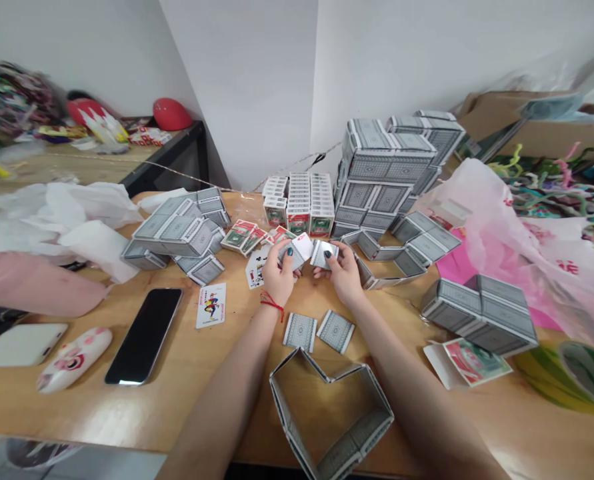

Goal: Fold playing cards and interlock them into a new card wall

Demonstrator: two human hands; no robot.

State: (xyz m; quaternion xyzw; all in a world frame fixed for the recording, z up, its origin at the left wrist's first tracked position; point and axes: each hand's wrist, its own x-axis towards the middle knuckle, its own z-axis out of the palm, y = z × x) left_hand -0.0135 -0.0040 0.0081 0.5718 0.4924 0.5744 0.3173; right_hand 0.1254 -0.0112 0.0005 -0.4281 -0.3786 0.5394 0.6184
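Over the middle of the table, my left hand (281, 272) is closed on a playing card (301, 249) that shows a white face with a red mark. Just to its right, my right hand (343, 270) pinches a folded playing card (321, 253). A small gap separates the two hands. Between my forearms lie two folded card squares (301, 331) with grey patterned backs. Closer to me stands a heart-shaped frame (281, 407) built from folded cards. Left of my left hand are a joker card (211, 305) and a few face-up cards (255, 268).
Card boxes (299, 200) stand in rows at the back, beside a tall stack of card blocks (377, 167). More card blocks (169, 227) sit left. A phone (144, 337), a mouse (75, 359) and green tape (577, 373) lie around the table (201, 373).
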